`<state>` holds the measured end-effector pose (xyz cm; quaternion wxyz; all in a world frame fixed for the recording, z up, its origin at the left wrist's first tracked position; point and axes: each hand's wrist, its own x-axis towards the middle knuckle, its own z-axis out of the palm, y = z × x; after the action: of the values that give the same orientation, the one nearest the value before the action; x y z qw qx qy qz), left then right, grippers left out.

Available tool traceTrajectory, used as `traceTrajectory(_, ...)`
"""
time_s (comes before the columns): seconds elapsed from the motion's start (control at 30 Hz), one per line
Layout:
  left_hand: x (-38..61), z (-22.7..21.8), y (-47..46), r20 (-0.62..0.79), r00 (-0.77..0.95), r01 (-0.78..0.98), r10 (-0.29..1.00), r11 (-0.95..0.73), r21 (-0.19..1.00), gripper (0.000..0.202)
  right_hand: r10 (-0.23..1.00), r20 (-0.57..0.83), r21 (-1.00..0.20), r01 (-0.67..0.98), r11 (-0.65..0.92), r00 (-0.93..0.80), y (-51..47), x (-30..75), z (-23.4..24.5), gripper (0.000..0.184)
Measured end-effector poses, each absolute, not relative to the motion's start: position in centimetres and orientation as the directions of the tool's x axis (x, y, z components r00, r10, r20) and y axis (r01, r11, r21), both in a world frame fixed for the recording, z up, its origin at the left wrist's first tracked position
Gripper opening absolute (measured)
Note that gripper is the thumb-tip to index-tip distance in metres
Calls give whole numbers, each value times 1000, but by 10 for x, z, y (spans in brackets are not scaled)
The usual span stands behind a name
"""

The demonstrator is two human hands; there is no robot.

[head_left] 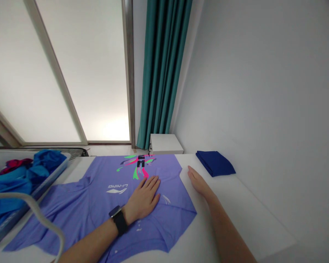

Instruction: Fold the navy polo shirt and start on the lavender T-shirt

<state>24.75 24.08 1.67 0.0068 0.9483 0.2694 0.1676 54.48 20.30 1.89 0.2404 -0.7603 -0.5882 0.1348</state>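
A purple T-shirt (79, 204) with white LI-NING lettering and a pink, green and black print lies spread on the white table (208, 233). The lettering is upside down from where I look. My left hand (144, 199) rests palm down on the shirt's middle, just below the colourful print, fingers stretched out. A black watch is on that wrist. Just beyond the shirt's right edge, my right hand (199, 182) stands on its side with straight fingers, holding nothing. Light creases run across the fabric near the left side.
A folded dark blue cloth (215, 163) lies at the back right by the wall. To the left, a plastic bin (53, 175) holds blue and red clothes. A pale curved cable or tube (44, 219) crosses the lower left. Behind the table stands a white cabinet (166, 144).
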Motion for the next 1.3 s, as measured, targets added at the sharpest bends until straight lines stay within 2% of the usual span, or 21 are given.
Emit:
traceTrajectory(0.1, 247, 19, 241, 324, 800, 504, 506, -858, 95, 51, 968, 131, -399, 905, -144, 212, 201, 522, 19, 63)
traceTrajectory(0.2, 247, 20, 241, 304, 806, 509, 508, -857, 81, 51, 991, 105, -262, 964, -51, 81, 198, 492, 20, 63)
traceTrajectory(0.37, 247, 20, 241, 297, 806, 514, 513, -854, 78, 51, 997, 65, -152, 988, -32, 43, 194, 474, 21, 65)
traceTrajectory(0.53, 247, 22, 240, 273, 809, 517, 521, -851, 93, 51, 993, 75, -157, 984, -81, 94, 195, 478, 20, 69)
traceTrajectory(0.67, 248, 25, 238, 256, 805, 524, 535, -844, 118, 52, 994, 75, -219, 974, -61, 79, 194, 481, 21, 68)
traceTrajectory(0.77, 247, 27, 239, 236, 808, 526, 540, -841, 124, 52, 997, 73, -264, 964, -6, 26, 184, 484, 24, 65)
traceTrajectory(0.9, 249, 32, 236, 248, 801, 532, 545, -838, 120, 58, 992, 50, -221, 967, 125, -117, 156, 491, 27, 61)
traceTrajectory(1.03, 255, 42, 213, 271, 838, 448, 474, -881, 155, 66, 984, 23, -175, 968, 179, -178, 138, 499, 31, 61)
traceTrajectory(1.2, 261, 50, 178, 145, 934, 290, 327, -930, 228, 74, 983, 26, -182, 966, 184, -182, 129, 493, 38, 59)
traceTrajectory(1.3, 259, 49, 170, 110, 949, 262, 295, -934, 242, 77, 971, 41, -202, 950, 238, -234, 118, 483, 38, 58)
